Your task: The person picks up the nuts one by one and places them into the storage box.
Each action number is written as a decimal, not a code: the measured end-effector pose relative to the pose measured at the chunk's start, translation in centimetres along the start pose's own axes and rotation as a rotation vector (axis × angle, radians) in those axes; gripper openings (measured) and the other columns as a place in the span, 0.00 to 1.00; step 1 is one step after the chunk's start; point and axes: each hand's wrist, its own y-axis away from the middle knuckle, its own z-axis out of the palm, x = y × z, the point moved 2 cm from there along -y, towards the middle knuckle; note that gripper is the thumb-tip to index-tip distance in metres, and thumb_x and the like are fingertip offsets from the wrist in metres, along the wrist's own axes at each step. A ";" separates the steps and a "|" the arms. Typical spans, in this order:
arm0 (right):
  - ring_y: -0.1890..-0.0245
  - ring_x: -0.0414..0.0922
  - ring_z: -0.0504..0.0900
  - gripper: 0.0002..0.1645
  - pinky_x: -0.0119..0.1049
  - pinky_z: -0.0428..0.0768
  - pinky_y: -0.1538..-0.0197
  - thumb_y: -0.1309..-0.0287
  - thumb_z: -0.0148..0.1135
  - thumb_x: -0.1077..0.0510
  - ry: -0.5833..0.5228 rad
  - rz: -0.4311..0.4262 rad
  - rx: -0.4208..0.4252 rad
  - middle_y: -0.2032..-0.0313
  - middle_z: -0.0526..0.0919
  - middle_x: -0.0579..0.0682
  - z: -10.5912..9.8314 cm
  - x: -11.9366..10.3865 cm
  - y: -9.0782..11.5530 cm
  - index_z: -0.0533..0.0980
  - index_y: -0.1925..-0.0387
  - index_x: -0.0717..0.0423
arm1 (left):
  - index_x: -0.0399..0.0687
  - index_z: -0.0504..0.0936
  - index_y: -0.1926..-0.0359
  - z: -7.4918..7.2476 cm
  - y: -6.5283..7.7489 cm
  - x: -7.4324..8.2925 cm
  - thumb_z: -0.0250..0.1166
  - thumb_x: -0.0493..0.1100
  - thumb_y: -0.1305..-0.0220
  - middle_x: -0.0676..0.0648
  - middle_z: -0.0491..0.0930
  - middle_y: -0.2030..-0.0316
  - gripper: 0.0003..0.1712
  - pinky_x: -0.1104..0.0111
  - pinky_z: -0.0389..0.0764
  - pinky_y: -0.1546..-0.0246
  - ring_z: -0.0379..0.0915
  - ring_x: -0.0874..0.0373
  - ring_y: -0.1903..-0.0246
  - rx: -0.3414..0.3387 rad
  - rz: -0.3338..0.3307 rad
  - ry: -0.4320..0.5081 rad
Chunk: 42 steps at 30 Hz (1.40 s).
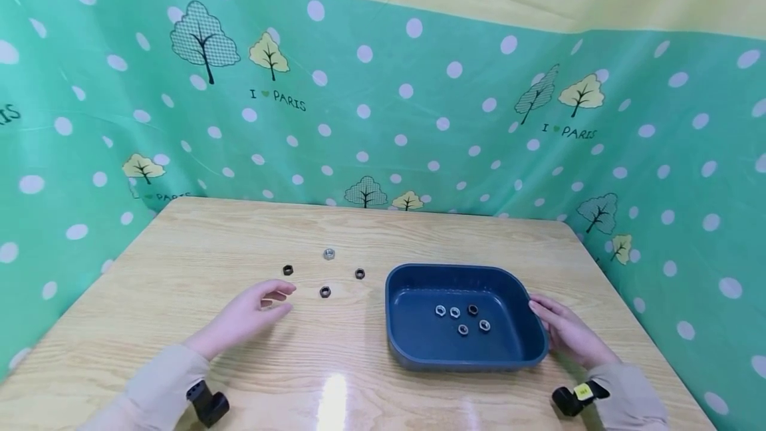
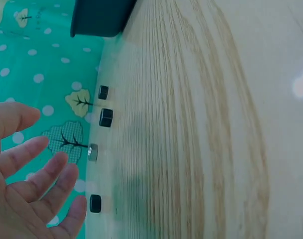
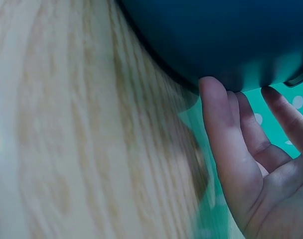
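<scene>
My left hand [image 1: 263, 306] hovers over the table with its fingers apart and nothing in its grasp. Just beyond it, several loose hex nuts lie on the wood: a black nut [image 1: 288, 270], another black nut [image 1: 325, 292], a dark nut [image 1: 360, 273] and a silver nut [image 1: 329, 254]. To their right stands a blue rectangular basin [image 1: 467, 364]. Inside it are several more nuts, including a silver nut [image 1: 440, 310] and a dark nut [image 1: 473, 310]. My right hand [image 3: 271, 169] touches the basin's right outer wall with its fingertips, fingers mostly straight.
The light wood table [image 1: 227, 238] has a far edge against a green dotted curtain [image 1: 383, 118]. A black wrist camera [image 1: 207, 404] sits on the left sleeve, and another wrist camera [image 1: 577, 396] on the right one.
</scene>
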 end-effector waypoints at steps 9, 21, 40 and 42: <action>0.59 0.35 0.82 0.37 0.41 0.82 0.55 0.29 0.42 0.46 0.045 0.026 0.044 0.58 0.80 0.34 0.3 -0.3 -0.3 0.49 0.33 0.69 | 0.29 0.70 0.44 -1.3 -1.4 -0.8 0.60 0.40 0.35 0.34 0.75 0.49 0.23 0.50 0.74 0.47 0.74 0.42 0.50 0.011 0.018 -0.028; 0.60 0.34 0.81 0.43 0.40 0.81 0.55 0.29 0.42 0.45 0.078 0.036 0.072 0.57 0.79 0.35 0.3 0.0 -0.4 0.41 0.32 0.73 | 0.29 0.69 0.43 -1.8 -3.5 -1.8 0.58 0.40 0.35 0.33 0.76 0.51 0.24 0.48 0.72 0.46 0.73 0.40 0.50 0.036 -0.036 -0.073; 0.57 0.35 0.81 0.42 0.42 0.80 0.52 0.29 0.43 0.45 0.112 0.060 0.122 0.47 0.78 0.49 0.0 0.5 -0.3 0.43 0.31 0.71 | 0.27 0.70 0.44 -1.9 -5.0 -2.4 0.60 0.42 0.37 0.27 0.72 0.47 0.26 0.45 0.69 0.45 0.68 0.32 0.46 0.044 -0.057 -0.229; 0.58 0.35 0.82 0.42 0.41 0.81 0.52 0.29 0.43 0.45 0.091 0.050 0.104 0.51 0.80 0.44 -0.1 0.6 -0.3 0.44 0.31 0.71 | 0.28 0.72 0.45 -1.8 -5.2 -2.5 0.62 0.43 0.39 0.26 0.71 0.47 0.26 0.44 0.69 0.46 0.67 0.31 0.47 0.052 -0.059 -0.284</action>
